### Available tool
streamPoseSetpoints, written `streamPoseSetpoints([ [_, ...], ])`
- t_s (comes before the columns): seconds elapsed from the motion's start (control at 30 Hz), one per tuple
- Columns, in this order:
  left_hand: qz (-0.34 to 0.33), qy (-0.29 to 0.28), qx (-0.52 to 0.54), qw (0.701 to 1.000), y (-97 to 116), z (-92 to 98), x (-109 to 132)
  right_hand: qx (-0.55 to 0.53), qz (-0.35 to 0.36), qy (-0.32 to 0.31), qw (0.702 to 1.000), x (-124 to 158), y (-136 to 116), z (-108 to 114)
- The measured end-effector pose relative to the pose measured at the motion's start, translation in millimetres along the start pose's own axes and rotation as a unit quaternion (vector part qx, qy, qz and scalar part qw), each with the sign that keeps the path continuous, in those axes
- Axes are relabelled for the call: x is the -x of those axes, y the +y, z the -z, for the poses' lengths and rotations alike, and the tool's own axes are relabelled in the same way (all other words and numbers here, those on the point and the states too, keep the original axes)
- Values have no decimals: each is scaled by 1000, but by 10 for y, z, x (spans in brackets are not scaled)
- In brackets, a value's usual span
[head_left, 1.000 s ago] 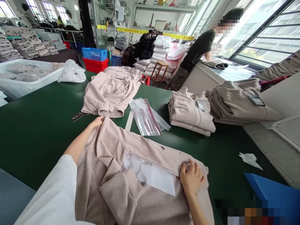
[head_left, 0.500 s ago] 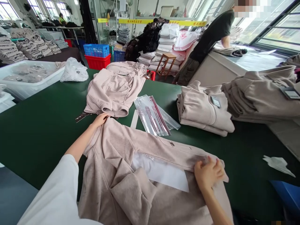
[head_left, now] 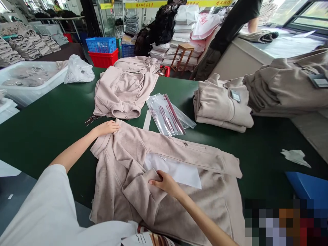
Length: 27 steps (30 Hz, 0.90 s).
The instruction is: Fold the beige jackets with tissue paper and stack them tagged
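Observation:
A pale beige jacket [head_left: 194, 157] lies spread on the green table [head_left: 46, 123] in front of me, with a white paper sheet [head_left: 179, 171] showing in its open middle. My left hand [head_left: 107, 127] rests flat on the jacket's far left corner, fingers stretched out. Nearer to me, my right hand [head_left: 165, 182] pinches a folded flap of the jacket's fabric at the paper's near edge.
Another beige jacket [head_left: 125, 89] lies beyond, with a clear plastic bag [head_left: 166, 114] beside it. Folded jackets [head_left: 222, 102] are stacked at the right. A crumpled paper [head_left: 294, 156] and a blue box [head_left: 307, 186] sit at the right edge. A person in black [head_left: 230, 24] works behind.
My right hand left the jacket's right hem and moved left to the flap by the white paper. The left hand stayed on the far corner. The view tilted down.

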<state>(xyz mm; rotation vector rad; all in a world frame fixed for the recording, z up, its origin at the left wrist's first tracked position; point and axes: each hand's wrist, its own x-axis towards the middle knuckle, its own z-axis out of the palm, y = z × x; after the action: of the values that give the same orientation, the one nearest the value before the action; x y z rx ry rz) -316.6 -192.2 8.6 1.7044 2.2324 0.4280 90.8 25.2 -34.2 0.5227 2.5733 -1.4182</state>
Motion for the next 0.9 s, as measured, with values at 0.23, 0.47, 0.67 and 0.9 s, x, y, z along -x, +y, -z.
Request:
streamPoseSetpoints([
  [0.23, -15, -93, -83, 992, 120, -42, -5, -191, 99, -13, 976, 422, -603, 737],
  [0.47, 147, -153, -73, 974, 128, 47, -237, -279, -70, 434, 854, 465, 970, 2305],
  [0.67, 199, -155, -73, 965, 188, -13, -539, -175, -231, 482, 827, 321, 1898, 2290],
  [0.9, 272, -97, -146, 946, 387, -70, -805, -63, -282, 504, 814, 274, 2143, 2285],
])
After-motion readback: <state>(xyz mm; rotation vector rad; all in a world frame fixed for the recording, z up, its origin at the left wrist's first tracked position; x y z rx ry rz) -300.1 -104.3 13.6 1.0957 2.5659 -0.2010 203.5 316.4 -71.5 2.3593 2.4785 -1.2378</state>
